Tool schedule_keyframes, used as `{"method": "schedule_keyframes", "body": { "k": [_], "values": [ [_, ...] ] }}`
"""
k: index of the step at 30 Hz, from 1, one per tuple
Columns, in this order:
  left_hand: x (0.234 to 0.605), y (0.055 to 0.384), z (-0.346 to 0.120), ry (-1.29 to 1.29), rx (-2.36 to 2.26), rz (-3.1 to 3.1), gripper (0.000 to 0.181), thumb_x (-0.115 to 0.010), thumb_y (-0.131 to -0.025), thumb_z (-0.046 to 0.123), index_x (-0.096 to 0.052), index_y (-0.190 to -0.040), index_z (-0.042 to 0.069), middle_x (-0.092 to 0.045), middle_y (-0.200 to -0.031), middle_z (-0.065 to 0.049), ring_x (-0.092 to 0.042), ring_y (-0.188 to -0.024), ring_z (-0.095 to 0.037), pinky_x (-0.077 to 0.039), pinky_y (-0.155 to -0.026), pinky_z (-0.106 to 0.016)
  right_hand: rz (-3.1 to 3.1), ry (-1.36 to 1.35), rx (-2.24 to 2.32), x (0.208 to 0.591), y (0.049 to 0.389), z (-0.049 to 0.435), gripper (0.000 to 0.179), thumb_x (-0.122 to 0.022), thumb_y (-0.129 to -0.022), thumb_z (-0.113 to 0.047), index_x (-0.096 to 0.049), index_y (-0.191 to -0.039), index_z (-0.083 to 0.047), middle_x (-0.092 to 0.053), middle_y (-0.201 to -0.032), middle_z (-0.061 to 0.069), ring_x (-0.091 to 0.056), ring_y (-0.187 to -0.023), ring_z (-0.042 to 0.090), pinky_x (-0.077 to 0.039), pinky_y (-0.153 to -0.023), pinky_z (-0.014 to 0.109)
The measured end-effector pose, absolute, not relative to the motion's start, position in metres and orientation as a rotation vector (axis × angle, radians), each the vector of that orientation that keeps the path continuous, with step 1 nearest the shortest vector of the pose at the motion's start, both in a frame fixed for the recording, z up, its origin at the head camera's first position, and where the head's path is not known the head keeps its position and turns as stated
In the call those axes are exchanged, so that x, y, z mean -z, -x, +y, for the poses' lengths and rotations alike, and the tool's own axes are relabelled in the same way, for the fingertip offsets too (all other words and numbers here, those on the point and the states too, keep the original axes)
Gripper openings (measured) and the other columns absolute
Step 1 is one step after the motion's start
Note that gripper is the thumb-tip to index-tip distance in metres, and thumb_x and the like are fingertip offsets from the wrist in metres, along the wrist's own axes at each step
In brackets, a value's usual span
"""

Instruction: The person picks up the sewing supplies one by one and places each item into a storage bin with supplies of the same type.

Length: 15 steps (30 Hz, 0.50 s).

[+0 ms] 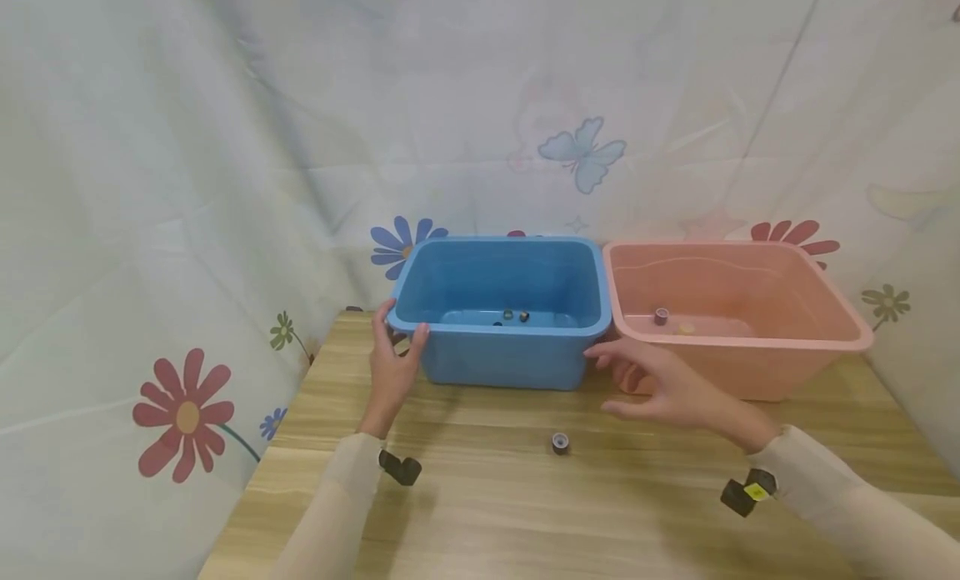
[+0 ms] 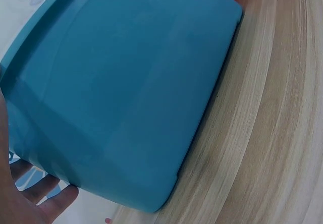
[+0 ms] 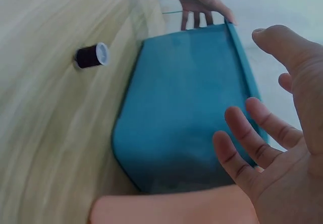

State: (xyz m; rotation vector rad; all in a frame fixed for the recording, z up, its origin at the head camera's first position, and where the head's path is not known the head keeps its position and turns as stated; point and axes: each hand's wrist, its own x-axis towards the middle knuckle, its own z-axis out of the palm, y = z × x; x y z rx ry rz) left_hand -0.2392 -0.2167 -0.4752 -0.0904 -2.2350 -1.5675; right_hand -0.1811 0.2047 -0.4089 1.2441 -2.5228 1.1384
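Note:
A blue plastic bin (image 1: 502,355) stands on the wooden table. My left hand (image 1: 393,372) grips its near left corner, thumb at the front rim and fingers along the left side; the left wrist view shows those fingers (image 2: 60,201) against the wall. My right hand (image 1: 663,384) is open by the bin's near right corner, fingers spread and thumb apart, palm facing the bin in the right wrist view. Several small round objects (image 1: 523,317) lie inside the blue bin. A dark thread spool with a white end (image 3: 92,56) stands on the table in front of it.
A pink bin (image 1: 731,367) stands close against the blue bin's right side, with another small spool (image 1: 661,316) and a small yellowish object (image 1: 686,329) inside. A pale curtain with flowers and butterflies (image 1: 480,105) hangs behind the table (image 1: 487,505).

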Motion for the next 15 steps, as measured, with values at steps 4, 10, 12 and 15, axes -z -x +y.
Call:
{"method": "schedule_keyframes", "body": {
  "k": [4, 10, 12, 15],
  "values": [
    [0.474, 0.239, -0.217, 0.1, 1.569, -2.23, 0.072, -0.063, -0.099, 0.053, -0.026, -0.157, 0.034, -0.041, -0.159, -0.008, -0.053, -0.131, -0.039, -0.05, -0.098, -0.063, -2.543, -1.263, -1.171, 0.424, 0.181, 0.196, 0.067, -0.089, -0.082, -0.017, -0.058, -0.141, -0.021, -0.063, -0.118, -0.009, -0.062, -0.093, 0.01, -0.06, -0.075, 0.036],
    [0.472, 0.239, -0.216, 0.102, 1.575, -2.241, 0.072, -0.063, -0.099, 0.052, -0.025, -0.157, 0.034, -0.041, -0.159, -0.007, -0.053, -0.131, -0.038, -0.05, -0.099, -0.063, -2.575, -1.325, -1.215, 0.446, 0.182, 0.184, 0.066, -0.089, -0.082, -0.016, -0.058, -0.141, -0.013, -0.063, -0.122, -0.006, -0.062, -0.097, 0.01, -0.061, -0.077, 0.039],
    [0.471, 0.238, -0.215, 0.098, 1.572, -2.24, 0.072, -0.063, -0.099, 0.052, -0.025, -0.157, 0.033, -0.041, -0.159, -0.008, -0.053, -0.132, -0.038, -0.05, -0.099, -0.062, -2.593, -1.339, -1.224, 0.452, 0.182, 0.181, 0.065, -0.088, -0.083, -0.017, -0.059, -0.14, -0.013, -0.063, -0.122, -0.007, -0.061, -0.1, 0.011, -0.061, -0.078, 0.04],
    [0.47, 0.237, -0.215, 0.101, 1.568, -2.235, 0.072, -0.064, -0.099, 0.051, -0.025, -0.157, 0.032, -0.041, -0.159, -0.008, -0.052, -0.132, -0.039, -0.05, -0.099, -0.063, -2.618, -1.351, -1.243, 0.461, 0.184, 0.177, 0.064, -0.087, -0.084, -0.02, -0.058, -0.141, -0.014, -0.062, -0.124, -0.006, -0.061, -0.103, 0.015, -0.06, -0.08, 0.042]
  ]
}}
